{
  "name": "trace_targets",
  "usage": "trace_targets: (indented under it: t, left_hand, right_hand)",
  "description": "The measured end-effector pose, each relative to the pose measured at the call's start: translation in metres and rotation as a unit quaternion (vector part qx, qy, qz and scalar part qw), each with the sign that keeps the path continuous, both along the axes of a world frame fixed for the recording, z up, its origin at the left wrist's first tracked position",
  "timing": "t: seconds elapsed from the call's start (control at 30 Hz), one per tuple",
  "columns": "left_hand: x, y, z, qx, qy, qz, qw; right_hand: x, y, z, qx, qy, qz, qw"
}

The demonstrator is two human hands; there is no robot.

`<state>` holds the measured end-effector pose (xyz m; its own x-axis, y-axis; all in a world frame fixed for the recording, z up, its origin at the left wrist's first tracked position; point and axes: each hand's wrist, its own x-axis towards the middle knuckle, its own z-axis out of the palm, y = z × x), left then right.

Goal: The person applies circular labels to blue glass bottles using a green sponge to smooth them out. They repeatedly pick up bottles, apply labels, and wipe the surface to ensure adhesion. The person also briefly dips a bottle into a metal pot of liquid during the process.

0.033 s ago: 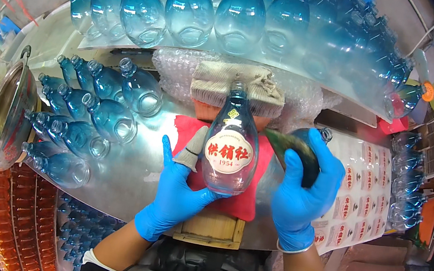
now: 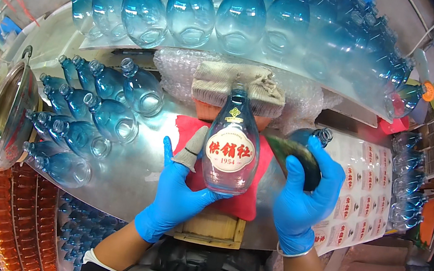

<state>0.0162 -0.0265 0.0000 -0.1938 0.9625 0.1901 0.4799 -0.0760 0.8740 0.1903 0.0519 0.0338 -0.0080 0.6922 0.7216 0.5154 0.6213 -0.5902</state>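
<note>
A blue-to-clear glass bottle [image 2: 225, 184] with a cream and red label lies in front of me on a red cloth [image 2: 184, 126]. Its neck rests on a folded whitish ribbed cloth [image 2: 213, 87]. My left hand [image 2: 176, 199], gloved in blue, steadies the bottle: the thumb is at its base and a finger in a grey knit sleeve [image 2: 190, 151] lies along its left side. Another finger sticks out free. In my right hand [image 2: 307, 205], also gloved, is a dark green, smooth, wedge-shaped piece [image 2: 303, 161], held just right of the bottle. Its kind is unclear.
Several blue bottles [image 2: 112, 120] lie on the metal table to the left, beside a metal basin [image 2: 16, 111]. More bottles [image 2: 190, 11] stand behind. A label sheet [image 2: 358, 184] lies right, near another blue bottle [image 2: 322, 135]. A fan [image 2: 430, 91] is at the far right.
</note>
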Motion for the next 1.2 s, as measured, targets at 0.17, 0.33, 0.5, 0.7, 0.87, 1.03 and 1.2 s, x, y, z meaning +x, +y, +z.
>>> trace_targets:
  t: [0.17,0.33,0.5,0.7,0.87,1.03,1.2]
  left_hand:
    - [0.008,-0.005,0.022,0.010,-0.140,0.027,0.990]
    - [0.012,-0.005,0.035,0.003,-0.105,0.024,0.994]
    - [0.020,-0.006,0.027,0.022,-0.102,0.097,0.990]
    - [0.022,-0.007,0.021,0.034,-0.119,0.104,0.987]
    - [0.011,-0.008,0.032,0.013,-0.131,0.085,0.988]
    - [0.004,-0.006,0.025,0.033,-0.110,0.040,0.993]
    - [-0.005,-0.003,0.009,0.042,-0.048,-0.016,0.998]
  right_hand:
    - [0.016,-0.011,0.016,-0.021,-0.007,0.045,0.999]
    - [0.016,-0.006,0.046,0.056,-0.160,0.118,0.978]
    - [0.006,-0.028,0.044,0.138,-0.270,0.180,0.936]
    - [0.025,-0.042,0.024,0.012,-0.224,0.284,0.932]
    - [0.030,-0.007,0.036,-0.016,-0.068,0.162,0.984]
    - [0.028,0.006,0.044,0.063,-0.167,0.183,0.967]
    - [0.052,-0.013,0.012,0.127,-0.292,0.219,0.922]
